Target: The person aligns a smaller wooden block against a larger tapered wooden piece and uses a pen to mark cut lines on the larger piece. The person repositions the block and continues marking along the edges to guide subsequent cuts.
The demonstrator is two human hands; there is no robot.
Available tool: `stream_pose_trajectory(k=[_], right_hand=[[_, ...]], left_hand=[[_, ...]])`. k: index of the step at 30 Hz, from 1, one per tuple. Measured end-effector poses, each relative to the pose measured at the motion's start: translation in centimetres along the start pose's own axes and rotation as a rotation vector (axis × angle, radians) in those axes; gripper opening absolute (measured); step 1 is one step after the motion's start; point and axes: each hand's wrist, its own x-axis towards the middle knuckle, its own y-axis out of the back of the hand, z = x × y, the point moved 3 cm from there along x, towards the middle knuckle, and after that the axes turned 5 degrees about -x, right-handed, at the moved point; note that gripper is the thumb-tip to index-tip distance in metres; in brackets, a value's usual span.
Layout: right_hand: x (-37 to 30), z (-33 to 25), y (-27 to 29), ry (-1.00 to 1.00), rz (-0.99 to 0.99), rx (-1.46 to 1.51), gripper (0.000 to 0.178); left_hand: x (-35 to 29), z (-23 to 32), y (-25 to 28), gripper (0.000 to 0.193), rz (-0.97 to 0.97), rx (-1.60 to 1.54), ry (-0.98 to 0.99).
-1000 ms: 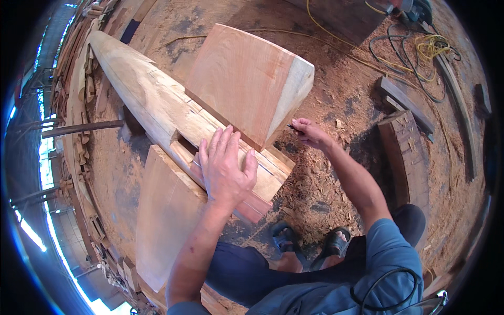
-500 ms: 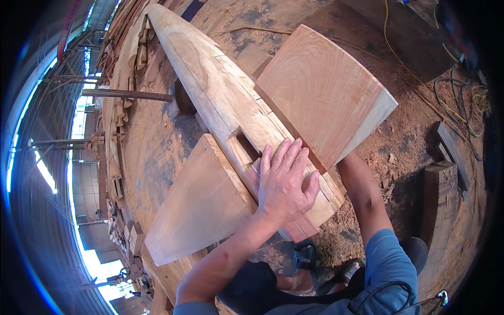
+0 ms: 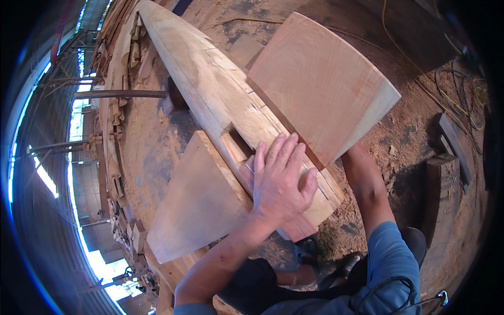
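Timber beam (image 3: 218, 100), likely heavy and rigid, is best gripped at both ends; left hand (image 3: 281, 184) rests flat, loosely spread; right hand is hidden, state indeterminable.

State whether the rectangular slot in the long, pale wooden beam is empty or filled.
The slot looks empty where visible: its dark interior shows beside the left hand.

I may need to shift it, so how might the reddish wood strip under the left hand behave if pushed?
The reddish wood strip is probably stiff, its edges looking straight. It is likely light beside the long tapered timber, being far smaller. Its flat-looking face suggests it might slide if the left hand, lying over it, pushed.
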Motion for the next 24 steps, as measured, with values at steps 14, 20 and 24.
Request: stream_pose_trajectory(k=[14,20,24], right_hand=[[-14.1,-3.8,6.0,-0.311,-0.466,-0.164,0.020],[-16.3,-5.3,6.8,-0.308,-0.077,-0.230,0.020],[-14.8,-4.1,3.0,-0.232,-0.180,-0.350,0.020]], left_hand=[[-0.3,0.1,-0.7,0.048,0.019,0.086,-0.046],[-0.6,0.0,-0.9,0.045,0.030,0.091,-0.056],[-0.6,0.0,-0.9,0.045,0.018,0.080,-0.044]])
